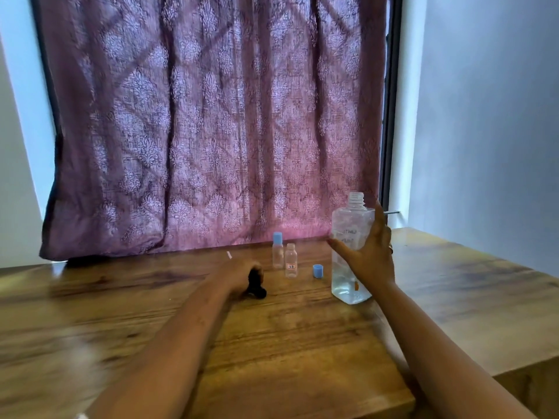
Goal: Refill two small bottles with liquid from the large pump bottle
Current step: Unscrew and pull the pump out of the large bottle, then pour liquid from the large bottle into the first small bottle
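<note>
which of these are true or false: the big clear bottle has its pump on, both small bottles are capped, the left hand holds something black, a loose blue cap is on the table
1. The large clear plastic bottle has its pump on. False: its threaded neck is bare and open.
2. Both small clear bottles are capped. False: the rear small bottle wears a blue cap, while the front small bottle with the orange label is open.
3. The left hand holds a black object. True.
4. A loose blue cap sits on the wooden table. True.
5. The right hand grips the large bottle. True.
</note>
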{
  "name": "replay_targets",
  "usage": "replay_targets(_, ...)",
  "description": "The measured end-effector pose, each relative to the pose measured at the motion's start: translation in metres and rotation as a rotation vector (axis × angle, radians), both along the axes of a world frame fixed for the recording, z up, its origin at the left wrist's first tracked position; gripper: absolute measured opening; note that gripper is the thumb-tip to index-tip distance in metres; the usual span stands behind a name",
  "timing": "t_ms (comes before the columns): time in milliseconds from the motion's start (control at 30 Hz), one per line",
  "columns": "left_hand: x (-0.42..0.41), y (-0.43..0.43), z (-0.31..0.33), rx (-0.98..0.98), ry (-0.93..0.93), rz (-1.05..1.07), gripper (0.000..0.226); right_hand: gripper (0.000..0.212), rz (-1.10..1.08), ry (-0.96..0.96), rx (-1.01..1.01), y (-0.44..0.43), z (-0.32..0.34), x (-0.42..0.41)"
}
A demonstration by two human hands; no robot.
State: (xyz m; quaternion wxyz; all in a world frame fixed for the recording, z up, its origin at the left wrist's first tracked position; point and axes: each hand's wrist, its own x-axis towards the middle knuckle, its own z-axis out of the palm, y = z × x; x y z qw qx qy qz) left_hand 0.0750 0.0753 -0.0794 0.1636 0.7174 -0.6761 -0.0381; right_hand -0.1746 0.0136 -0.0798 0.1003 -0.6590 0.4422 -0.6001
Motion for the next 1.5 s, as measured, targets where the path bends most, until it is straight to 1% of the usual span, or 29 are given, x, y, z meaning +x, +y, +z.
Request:
replay_targets(67,0.002,-0.005,0.005,0.04,-0.017,-0.01,0.03,0.109,0.037,0.004,0.034,-0.005,0.008,0.004)
replay_targets(133,0.002,-0.008,0.015,0.058,-0.057,0.001,0.028,0.102,0.044,0.013,0.055,-0.011,0.015,0.009)
replay_targets(200,-0.001,-0.013,0.025,-0.007,-0.058,0.006,0.021,0.097,0.013,0.01,0.045,-0.017,0.018,0.015)
replay_targets(233,-0.003,-0.016,0.028,-0.067,-0.02,0.002,0.018,0.096,-0.01,0.004,0.022,-0.018,0.017,0.019)
replay_targets(333,-0.018,-0.026,0.033,-0.212,0.271,0.003,0.028,0.092,-0.067,-0.016,-0.09,-0.02,0.01,0.026)
replay_targets(367,-0.024,-0.03,0.03,-0.236,0.341,0.009,0.031,0.092,-0.083,-0.014,-0.131,-0.02,0.008,0.026)
replay_targets(433,-0.037,-0.039,0.018,-0.242,0.427,0.026,0.038,0.091,-0.116,0.011,-0.202,-0.02,0.006,0.026)
replay_targets(533,-0.052,-0.052,-0.004,-0.252,0.559,0.052,0.055,0.089,-0.171,0.129,-0.271,-0.025,0.002,0.023)
replay_targets(600,-0.059,-0.056,-0.009,-0.267,0.571,0.061,0.06,0.088,-0.185,0.162,-0.28,-0.028,0.0,0.02)
replay_targets(667,-0.062,-0.06,-0.011,-0.296,0.56,0.071,0.049,0.087,-0.182,0.18,-0.288,-0.03,-0.002,0.021)
replay_targets(767,-0.064,-0.062,-0.015,-0.295,0.656,0.08,0.021,0.085,-0.189,0.259,-0.313,-0.03,-0.005,0.024)
replay_targets(800,-0.065,-0.062,-0.017,-0.281,0.675,0.088,0.016,0.084,-0.198,0.29,-0.322,-0.03,-0.007,0.025)
replay_targets(933,-0.063,-0.055,-0.015,-0.226,0.627,0.033,0.022,0.084,-0.248,0.437,-0.351,-0.026,-0.012,0.028)
replay_targets(1033,-0.054,-0.044,-0.013,-0.136,0.711,-0.036,0.033,0.088,-0.282,0.571,-0.366,-0.024,-0.016,0.029)
replay_targets(1100,-0.045,-0.035,-0.014,-0.113,0.715,-0.071,0.037,0.09,-0.288,0.63,-0.365,-0.022,-0.018,0.03)
replay_targets(1167,-0.037,-0.027,-0.016,-0.124,0.68,-0.075,0.038,0.09,-0.295,0.669,-0.356,-0.018,-0.018,0.03)
replay_targets(1267,-0.035,-0.021,-0.017,-0.116,0.675,-0.095,0.035,0.086,-0.32,0.735,-0.353,-0.013,-0.019,0.029)
replay_targets(1400,-0.041,-0.02,-0.013,-0.152,0.56,-0.114,0.033,0.087,-0.321,0.82,-0.368,-0.008,-0.019,0.03)
replay_targets(1500,-0.042,-0.021,-0.013,-0.158,0.544,-0.121,0.035,0.089,-0.297,0.887,-0.395,-0.007,-0.02,0.034)
